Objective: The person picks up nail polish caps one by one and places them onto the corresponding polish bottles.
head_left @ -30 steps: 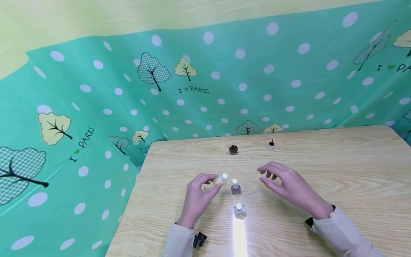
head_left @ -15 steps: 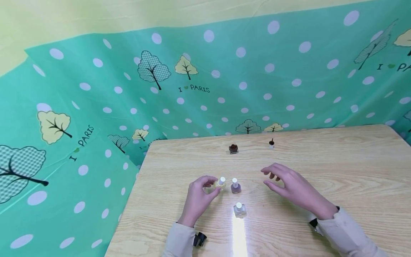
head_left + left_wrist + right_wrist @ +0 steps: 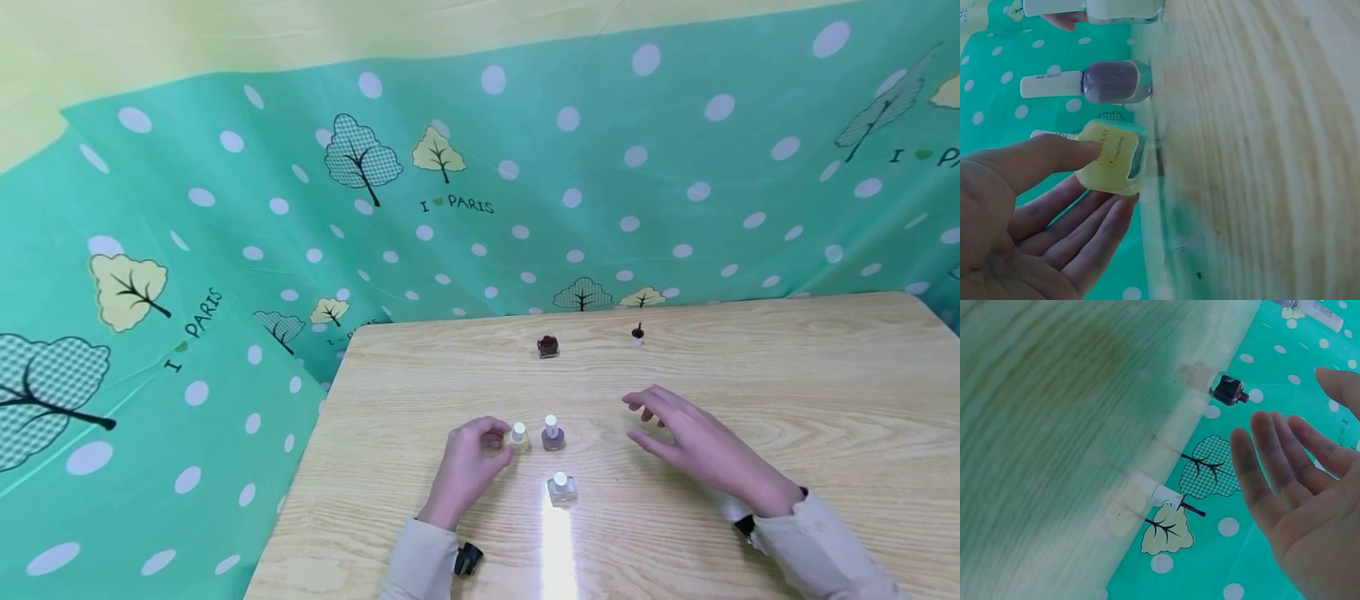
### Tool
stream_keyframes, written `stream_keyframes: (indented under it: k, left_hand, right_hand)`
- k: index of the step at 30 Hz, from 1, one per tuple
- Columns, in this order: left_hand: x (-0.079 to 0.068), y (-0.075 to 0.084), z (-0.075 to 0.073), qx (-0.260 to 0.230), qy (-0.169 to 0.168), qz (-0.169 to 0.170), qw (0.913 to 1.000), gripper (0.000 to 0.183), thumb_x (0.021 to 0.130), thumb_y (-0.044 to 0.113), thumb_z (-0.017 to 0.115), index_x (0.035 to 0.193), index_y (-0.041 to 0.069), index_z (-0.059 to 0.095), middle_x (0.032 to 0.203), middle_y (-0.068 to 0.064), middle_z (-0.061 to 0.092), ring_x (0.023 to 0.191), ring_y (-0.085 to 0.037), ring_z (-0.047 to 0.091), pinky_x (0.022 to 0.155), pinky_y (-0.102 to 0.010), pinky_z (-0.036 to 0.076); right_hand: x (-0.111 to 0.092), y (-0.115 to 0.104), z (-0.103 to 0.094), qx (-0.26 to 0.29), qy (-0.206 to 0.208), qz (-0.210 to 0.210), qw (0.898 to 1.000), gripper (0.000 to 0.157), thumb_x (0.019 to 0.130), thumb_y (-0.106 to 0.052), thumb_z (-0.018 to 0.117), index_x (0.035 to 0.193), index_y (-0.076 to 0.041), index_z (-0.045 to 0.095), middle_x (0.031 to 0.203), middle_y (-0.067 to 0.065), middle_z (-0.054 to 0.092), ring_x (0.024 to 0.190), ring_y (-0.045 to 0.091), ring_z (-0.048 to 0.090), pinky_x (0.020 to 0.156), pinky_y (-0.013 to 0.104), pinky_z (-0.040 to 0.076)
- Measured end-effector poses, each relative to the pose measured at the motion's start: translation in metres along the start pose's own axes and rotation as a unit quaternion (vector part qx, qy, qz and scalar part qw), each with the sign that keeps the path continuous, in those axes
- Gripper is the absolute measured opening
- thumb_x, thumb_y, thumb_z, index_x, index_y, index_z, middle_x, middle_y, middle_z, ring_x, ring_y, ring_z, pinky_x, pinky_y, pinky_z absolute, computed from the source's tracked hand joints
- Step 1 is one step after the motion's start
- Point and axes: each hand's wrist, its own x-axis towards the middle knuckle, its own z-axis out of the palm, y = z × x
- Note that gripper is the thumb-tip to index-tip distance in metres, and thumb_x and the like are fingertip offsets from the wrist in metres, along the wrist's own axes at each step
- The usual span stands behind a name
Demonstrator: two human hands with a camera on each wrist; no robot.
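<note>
We see the left hand [image 3: 467, 468] pinching the yellow bottle [image 3: 1112, 159] by its body, thumb [image 3: 1054, 153] on the near face and fingers [image 3: 1100, 247] behind, parted only as wide as the glass. That low hold leaves the white cap [image 3: 518, 431] free and, we judge, keeps the bottle upright — whether its base touches the tabletop [image 3: 420, 367] we cannot tell. It is just beside the purple bottle [image 3: 553, 441], with the clear bottle [image 3: 562, 491] nearer us; these 3 are capped. The right hand [image 3: 693, 442] hovers above the tabletop, fingers loosely extended, thumb well apart, holding nothing — likely kept aside to leave room. Toward the back, the dark bottle [image 3: 548, 347] stands uncapped. To its right, a loose cap [image 3: 637, 342] stands with its brush [image 3: 1194, 509] up, probably so that it touches nothing.
</note>
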Motion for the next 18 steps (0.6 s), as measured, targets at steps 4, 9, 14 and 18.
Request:
stream_keyframes:
  k: [4, 9, 14, 18]
  left_hand:
    - [0.001, -0.002, 0.001, 0.000, -0.015, -0.010, 0.9998, 0.023, 0.081, 0.002, 0.078, 0.103, 0.001, 0.070, 0.102, -0.013, 0.073, 0.092, -0.023, 0.071, 0.084, -0.030, 0.060]
    - [0.003, -0.004, 0.001, 0.001, -0.025, -0.012, 0.9996, 0.023, 0.082, 0.002, 0.077, 0.103, 0.000, 0.069, 0.101, -0.013, 0.073, 0.093, -0.024, 0.071, 0.086, -0.033, 0.059]
    - [0.004, -0.006, -0.002, 0.021, -0.032, 0.002, 0.9993, 0.026, 0.082, 0.005, 0.078, 0.106, 0.001, 0.070, 0.103, -0.011, 0.073, 0.096, -0.023, 0.070, 0.088, -0.035, 0.059]
    - [0.005, -0.008, -0.009, 0.029, -0.039, 0.011, 0.9988, 0.031, 0.082, 0.003, 0.078, 0.111, -0.001, 0.069, 0.108, -0.013, 0.072, 0.101, -0.026, 0.069, 0.091, -0.038, 0.057]
  right_hand:
    - [-0.002, 0.001, -0.001, 0.004, -0.009, 0.006, 1.000, 0.041, 0.094, -0.025, 0.069, 0.130, -0.009, 0.059, 0.116, 0.001, 0.065, 0.099, 0.015, 0.063, 0.081, 0.038, 0.058]
    - [-0.003, 0.002, -0.001, 0.005, -0.011, 0.009, 1.000, 0.043, 0.094, -0.025, 0.070, 0.131, -0.008, 0.058, 0.118, 0.003, 0.064, 0.101, 0.017, 0.063, 0.082, 0.040, 0.058]
    - [-0.004, 0.005, -0.002, 0.005, -0.012, 0.008, 1.000, 0.043, 0.093, -0.023, 0.070, 0.132, -0.007, 0.058, 0.119, 0.004, 0.064, 0.102, 0.018, 0.063, 0.082, 0.040, 0.058]
    - [-0.003, 0.005, -0.003, 0.003, -0.009, 0.003, 1.000, 0.043, 0.093, -0.022, 0.071, 0.131, -0.006, 0.058, 0.120, 0.005, 0.064, 0.101, 0.018, 0.064, 0.082, 0.040, 0.059]
